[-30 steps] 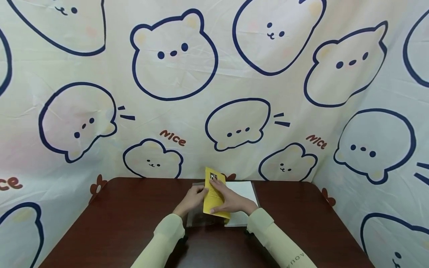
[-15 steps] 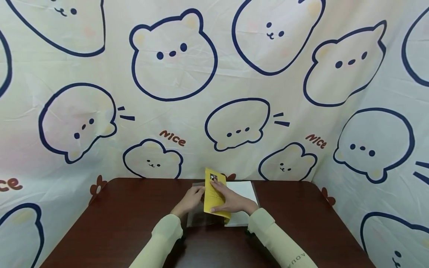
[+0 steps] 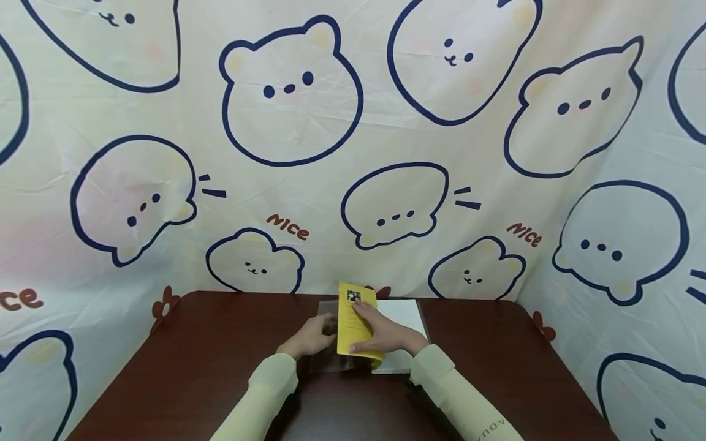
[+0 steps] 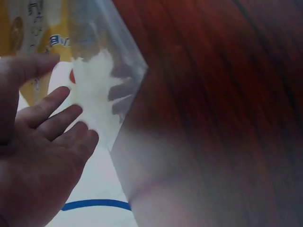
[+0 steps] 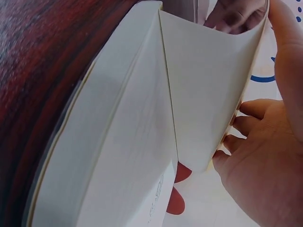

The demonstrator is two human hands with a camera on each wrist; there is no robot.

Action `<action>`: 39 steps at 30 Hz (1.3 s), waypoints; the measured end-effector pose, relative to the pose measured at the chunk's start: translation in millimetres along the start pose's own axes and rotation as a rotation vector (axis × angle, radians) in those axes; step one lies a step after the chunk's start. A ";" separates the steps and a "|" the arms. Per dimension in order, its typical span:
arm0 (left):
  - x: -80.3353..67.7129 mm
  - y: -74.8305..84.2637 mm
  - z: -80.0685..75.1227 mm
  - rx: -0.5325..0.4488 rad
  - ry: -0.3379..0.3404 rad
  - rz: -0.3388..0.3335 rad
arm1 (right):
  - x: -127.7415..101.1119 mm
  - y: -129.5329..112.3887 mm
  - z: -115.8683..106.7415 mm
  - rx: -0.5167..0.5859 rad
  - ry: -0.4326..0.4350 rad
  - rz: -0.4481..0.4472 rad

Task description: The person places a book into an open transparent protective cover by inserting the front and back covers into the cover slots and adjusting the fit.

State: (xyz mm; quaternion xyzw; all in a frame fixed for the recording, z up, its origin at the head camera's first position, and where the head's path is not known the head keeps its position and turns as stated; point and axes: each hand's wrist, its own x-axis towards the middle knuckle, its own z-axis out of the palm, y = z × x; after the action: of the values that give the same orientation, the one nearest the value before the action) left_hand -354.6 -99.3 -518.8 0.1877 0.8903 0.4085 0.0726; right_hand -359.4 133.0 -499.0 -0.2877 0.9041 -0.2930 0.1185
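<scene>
The left hand (image 3: 311,335) lay relaxed, flat on the clear plastic sleeve (image 3: 330,343) on the tabletop (image 3: 193,355). The right hand (image 3: 386,334) pinched the book's yellow cover (image 3: 353,324), raised upright. Pinning the sleeve flat seemed wise while the cover was guided in.

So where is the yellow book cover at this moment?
In the head view the yellow book cover stands raised at the far middle of the brown table, held by the right hand, between the left hand and the white pages.
</scene>
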 end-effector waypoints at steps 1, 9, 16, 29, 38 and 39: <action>0.7 -1.6 1.6 0.018 -0.013 0.004 | -0.2 1.0 0.3 -0.003 -0.001 -0.001; 2.8 -6.8 11.2 0.111 -0.120 -0.006 | -0.1 8.2 1.5 -0.020 0.001 -0.018; 1.7 -3.8 11.9 0.185 -0.166 -0.082 | -1.9 8.4 0.8 -0.010 -0.025 0.009; 0.0 0.8 8.7 0.337 -0.210 -0.147 | -0.8 12.7 -2.1 -0.120 -0.069 -0.017; -2.4 -2.4 7.7 0.307 -0.215 -0.148 | -2.7 10.4 0.0 -0.142 -0.090 0.006; -2.3 -2.9 7.4 0.304 -0.214 -0.147 | -2.4 10.6 0.1 -0.147 -0.092 0.007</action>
State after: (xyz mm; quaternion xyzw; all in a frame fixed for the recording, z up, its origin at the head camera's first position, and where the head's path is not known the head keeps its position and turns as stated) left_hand -351.1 -96.7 -525.9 0.1734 0.9402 0.2406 0.1674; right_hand -362.2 141.4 -505.3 -0.3058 0.9177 -0.2117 0.1394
